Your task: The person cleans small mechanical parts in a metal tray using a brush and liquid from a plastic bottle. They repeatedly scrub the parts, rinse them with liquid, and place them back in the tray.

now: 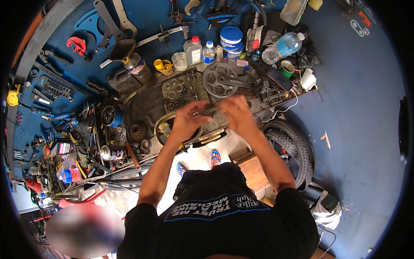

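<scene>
Dark and seemingly metallic, a small component [209, 109] pinched between thumb and fingers of the left grip [189, 121], above the near edge of the counter [214, 125]. Mostly covered by fingers; cannot tell its long axis or which way it points. Reaching forward and inward with both forearms [160, 170], elbows bent and spread wide. Blurred at the right grip [236, 113]: back of the hand upward, fingers bent toward the component; cannot tell whether grasping or merely touching. Just beyond, a crankset [221, 79] lying flat, crank arm pointing right.
</scene>
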`<state>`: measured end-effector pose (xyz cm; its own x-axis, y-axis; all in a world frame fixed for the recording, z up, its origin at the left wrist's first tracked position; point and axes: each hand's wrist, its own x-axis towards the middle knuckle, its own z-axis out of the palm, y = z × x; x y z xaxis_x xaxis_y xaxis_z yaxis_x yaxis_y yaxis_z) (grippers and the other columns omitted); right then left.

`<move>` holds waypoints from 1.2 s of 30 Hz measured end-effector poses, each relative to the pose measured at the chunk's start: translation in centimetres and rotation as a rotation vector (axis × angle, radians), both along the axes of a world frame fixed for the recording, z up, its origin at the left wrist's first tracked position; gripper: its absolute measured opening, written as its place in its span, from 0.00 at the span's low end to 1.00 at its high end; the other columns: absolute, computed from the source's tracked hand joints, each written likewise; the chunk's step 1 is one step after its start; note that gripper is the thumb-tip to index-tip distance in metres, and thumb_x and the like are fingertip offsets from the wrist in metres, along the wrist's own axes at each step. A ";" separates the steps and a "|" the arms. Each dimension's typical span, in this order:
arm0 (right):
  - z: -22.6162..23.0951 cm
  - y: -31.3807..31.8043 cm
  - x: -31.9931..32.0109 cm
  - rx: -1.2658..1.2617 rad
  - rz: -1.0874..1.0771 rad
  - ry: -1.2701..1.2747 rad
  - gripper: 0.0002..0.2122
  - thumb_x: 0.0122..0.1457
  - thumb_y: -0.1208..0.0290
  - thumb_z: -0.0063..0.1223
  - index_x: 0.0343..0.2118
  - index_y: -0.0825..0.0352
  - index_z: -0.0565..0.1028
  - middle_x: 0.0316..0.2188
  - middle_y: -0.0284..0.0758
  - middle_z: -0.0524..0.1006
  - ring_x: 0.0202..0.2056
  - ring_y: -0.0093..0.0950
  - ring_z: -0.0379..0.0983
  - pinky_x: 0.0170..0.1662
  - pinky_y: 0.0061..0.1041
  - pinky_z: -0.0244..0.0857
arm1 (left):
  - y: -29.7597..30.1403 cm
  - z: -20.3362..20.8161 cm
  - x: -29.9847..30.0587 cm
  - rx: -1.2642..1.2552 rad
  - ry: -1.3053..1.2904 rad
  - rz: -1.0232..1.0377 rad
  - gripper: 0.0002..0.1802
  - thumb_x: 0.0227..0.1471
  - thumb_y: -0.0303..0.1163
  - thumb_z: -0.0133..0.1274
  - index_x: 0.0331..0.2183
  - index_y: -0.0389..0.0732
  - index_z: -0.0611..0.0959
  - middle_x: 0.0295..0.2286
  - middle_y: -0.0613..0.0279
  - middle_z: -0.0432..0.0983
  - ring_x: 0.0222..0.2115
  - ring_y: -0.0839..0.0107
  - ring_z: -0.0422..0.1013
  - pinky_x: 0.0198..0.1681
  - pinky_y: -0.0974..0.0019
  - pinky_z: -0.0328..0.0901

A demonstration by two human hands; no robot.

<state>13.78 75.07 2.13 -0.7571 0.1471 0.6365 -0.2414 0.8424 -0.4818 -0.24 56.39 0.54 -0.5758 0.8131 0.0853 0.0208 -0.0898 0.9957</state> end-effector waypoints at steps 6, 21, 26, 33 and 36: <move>1.8 -0.1 0.2 0.029 -0.004 0.032 0.19 0.54 0.85 0.61 0.49 0.63 0.82 0.44 0.40 0.78 0.46 0.44 0.73 0.49 0.39 0.70 | 0.3 -1.3 -0.8 0.020 -0.075 0.049 0.31 0.49 0.18 0.72 0.56 0.38 0.83 0.47 0.62 0.81 0.47 0.76 0.74 0.50 0.69 0.72; 2.3 1.3 0.9 0.021 -0.109 0.040 0.13 0.60 0.81 0.62 0.47 0.64 0.82 0.42 0.42 0.78 0.45 0.45 0.74 0.48 0.40 0.71 | 1.7 -1.4 -0.6 -0.078 -0.110 0.034 0.31 0.49 0.15 0.70 0.56 0.33 0.82 0.48 0.59 0.82 0.48 0.74 0.76 0.55 0.65 0.72; -1.0 3.7 1.2 -0.021 -0.150 -0.059 0.12 0.61 0.81 0.61 0.47 0.65 0.80 0.42 0.41 0.79 0.46 0.45 0.73 0.49 0.40 0.69 | 2.2 -1.9 -0.5 0.095 -0.063 -0.018 0.31 0.50 0.13 0.69 0.56 0.34 0.82 0.50 0.59 0.80 0.50 0.72 0.76 0.53 0.66 0.74; -2.6 5.7 4.3 -0.141 -0.371 -0.074 0.10 0.66 0.76 0.60 0.50 0.66 0.80 0.41 0.42 0.79 0.42 0.45 0.73 0.49 0.40 0.68 | 1.9 0.7 0.4 0.265 -0.221 -0.166 0.32 0.52 0.08 0.62 0.57 0.37 0.73 0.58 0.49 0.71 0.52 0.62 0.76 0.42 0.63 0.81; -3.6 4.8 5.1 -0.214 -0.396 -0.111 0.10 0.66 0.75 0.60 0.49 0.67 0.80 0.41 0.42 0.79 0.43 0.45 0.74 0.47 0.40 0.69 | 2.1 0.9 0.4 0.242 -0.199 -0.174 0.34 0.52 0.06 0.60 0.57 0.39 0.70 0.57 0.48 0.71 0.50 0.61 0.77 0.36 0.63 0.82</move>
<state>18.92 79.89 -1.43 -0.6780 0.5579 0.4786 0.1417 0.7381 -0.6596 0.21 58.50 1.39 -0.4556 0.8702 0.1876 -0.2075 -0.3088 0.9282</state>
